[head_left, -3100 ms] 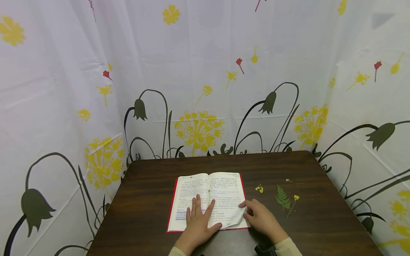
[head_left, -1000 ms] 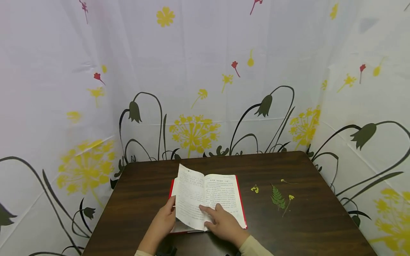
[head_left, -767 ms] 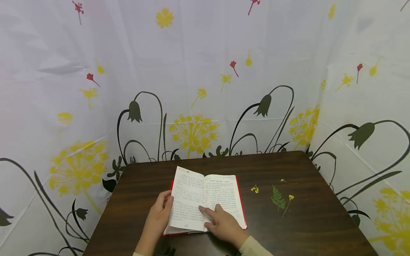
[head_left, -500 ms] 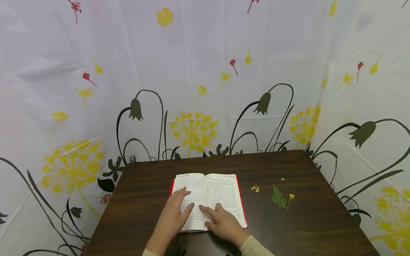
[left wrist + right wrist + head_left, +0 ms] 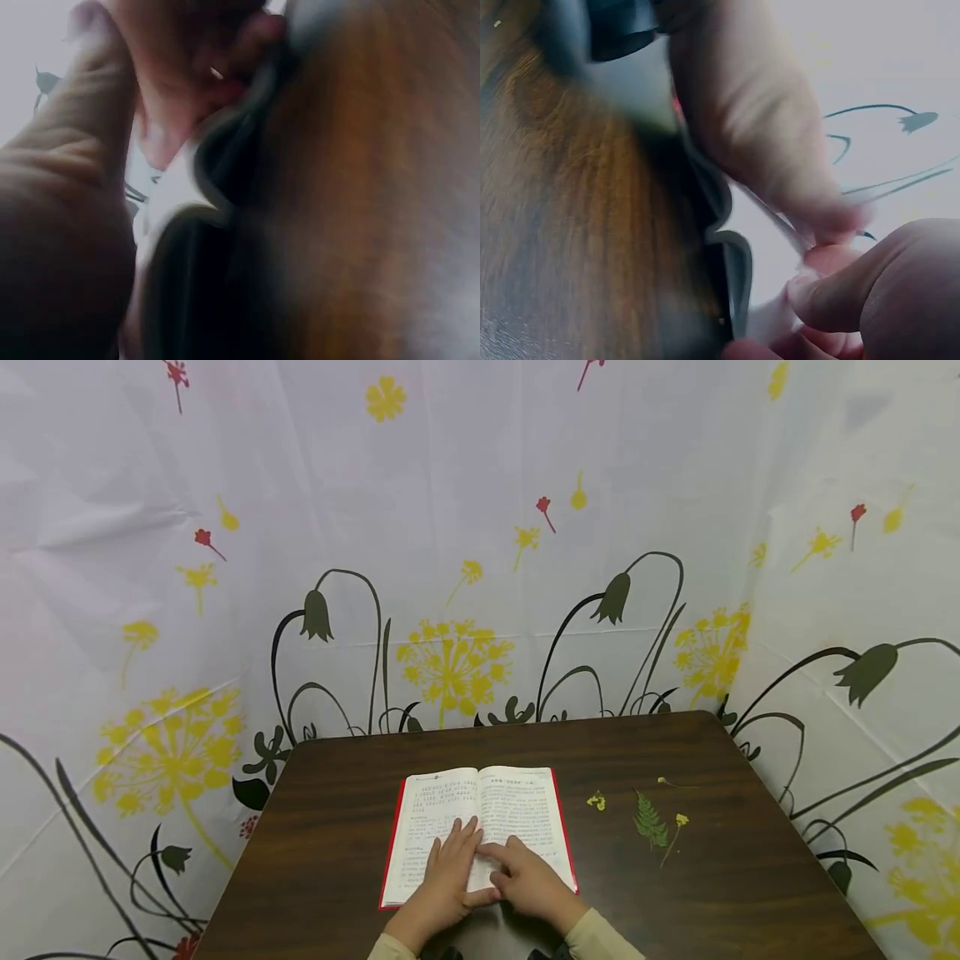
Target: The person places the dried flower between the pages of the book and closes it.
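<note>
An open book (image 5: 517, 789) with red cover edges lies on the dark wooden table (image 5: 330, 835) in the head view. Across its lower left page, beside the gutter, my left hand (image 5: 444, 881) rests with fingers extended. My right hand (image 5: 531, 878) touches the lower part near the gutter, index finger reaching forward and other fingers bent. The two hands nearly meet there. In the blurred left wrist view, the curved page edges (image 5: 176, 199) show beyond my left hand (image 5: 67, 202). The right wrist view has my right hand (image 5: 911, 289) low, thumb against the page area.
Right of the book lie a yellow flower cluster (image 5: 597, 801), a green fern leaf (image 5: 651, 822), a stemmed yellow flower (image 5: 679, 825) and a thin sprig with a small yellow head (image 5: 663, 781). A flower-printed white curtain (image 5: 450, 485) hangs behind the table.
A page that my right hand lifted at its lower corner has been turned over to the left. My left hand guided it down, then slid right toward the gutter. My right hand stayed near the gutter.
</note>
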A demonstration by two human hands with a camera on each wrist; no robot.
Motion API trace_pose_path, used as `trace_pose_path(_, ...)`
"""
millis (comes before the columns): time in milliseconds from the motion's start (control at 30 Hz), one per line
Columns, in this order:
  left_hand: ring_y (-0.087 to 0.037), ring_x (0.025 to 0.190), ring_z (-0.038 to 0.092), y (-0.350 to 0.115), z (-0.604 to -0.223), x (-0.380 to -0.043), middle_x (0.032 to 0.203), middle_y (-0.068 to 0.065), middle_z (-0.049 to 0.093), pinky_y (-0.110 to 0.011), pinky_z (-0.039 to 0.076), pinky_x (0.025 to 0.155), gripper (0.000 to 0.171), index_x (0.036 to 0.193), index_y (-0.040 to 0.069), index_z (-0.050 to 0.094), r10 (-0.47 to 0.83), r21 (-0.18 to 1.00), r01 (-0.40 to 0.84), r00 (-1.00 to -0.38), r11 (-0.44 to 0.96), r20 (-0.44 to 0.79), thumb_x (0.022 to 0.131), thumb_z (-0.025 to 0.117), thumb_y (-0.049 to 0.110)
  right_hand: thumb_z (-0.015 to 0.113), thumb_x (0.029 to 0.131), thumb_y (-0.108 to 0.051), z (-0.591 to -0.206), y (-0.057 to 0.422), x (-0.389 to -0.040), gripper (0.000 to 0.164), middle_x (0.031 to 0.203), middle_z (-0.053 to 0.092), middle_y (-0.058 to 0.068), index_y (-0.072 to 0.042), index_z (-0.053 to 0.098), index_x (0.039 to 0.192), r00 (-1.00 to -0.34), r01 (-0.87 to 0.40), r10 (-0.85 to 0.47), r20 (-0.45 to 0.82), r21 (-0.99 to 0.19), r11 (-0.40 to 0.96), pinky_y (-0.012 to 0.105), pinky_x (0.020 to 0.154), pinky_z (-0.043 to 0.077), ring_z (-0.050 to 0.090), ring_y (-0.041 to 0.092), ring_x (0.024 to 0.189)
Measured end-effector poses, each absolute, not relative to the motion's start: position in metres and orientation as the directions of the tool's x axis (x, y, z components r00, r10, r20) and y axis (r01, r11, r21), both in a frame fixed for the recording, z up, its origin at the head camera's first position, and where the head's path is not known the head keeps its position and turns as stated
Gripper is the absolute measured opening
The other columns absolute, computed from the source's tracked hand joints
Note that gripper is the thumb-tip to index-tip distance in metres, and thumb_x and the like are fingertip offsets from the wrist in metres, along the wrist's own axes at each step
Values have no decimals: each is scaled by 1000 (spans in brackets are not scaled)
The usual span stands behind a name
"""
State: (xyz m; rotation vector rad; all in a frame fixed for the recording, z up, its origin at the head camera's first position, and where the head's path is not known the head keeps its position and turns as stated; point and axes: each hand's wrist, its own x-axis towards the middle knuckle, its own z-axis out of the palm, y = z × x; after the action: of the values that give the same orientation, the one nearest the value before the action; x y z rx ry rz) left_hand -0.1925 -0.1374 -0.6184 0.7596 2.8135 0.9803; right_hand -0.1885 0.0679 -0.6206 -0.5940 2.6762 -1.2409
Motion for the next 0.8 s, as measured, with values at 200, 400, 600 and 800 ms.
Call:
trace_pose_path(200,-50,168,17,-134,-622,-191,180,-16,29,-85,15,124,103,167,7,41,446,538,405,-893,739,59,91,76,68,71,102,-10,-624,85,-187,29,87,59,-2,-20,76,129,-931,-172,-366,4,-887,428,23,59,53,55,4,64)
trace_pose_path(400,-48,169,17,-129,-627,-189,181,-13,28,-82,18,125,94,168,21,43,430,474,401,-901,784,51,93,74,69,73,103,-13,-619,115,-168,14,84,64,0,-12,76,117,-944,-155,-330,15,-903,401,24,51,51,56,3,53)
trace_pose_path(600,-47,169,15,-129,-627,-187,182,-13,27,-81,16,126,95,168,21,43,422,484,386,-906,785,38,92,76,67,74,104,-16,-612,148,-163,8,81,67,-4,-14,75,112,-953,-169,-301,14,-853,493,25,53,52,57,3,55)
trace_pose_path(800,-45,170,11,-128,-627,-186,183,-11,24,-81,11,127,96,169,22,42,416,514,366,-909,776,20,91,77,68,77,101,-16,-604,184,-187,4,79,67,-7,-17,75,98,-998,-67,-39,56,-770,635,26,60,47,55,6,63)
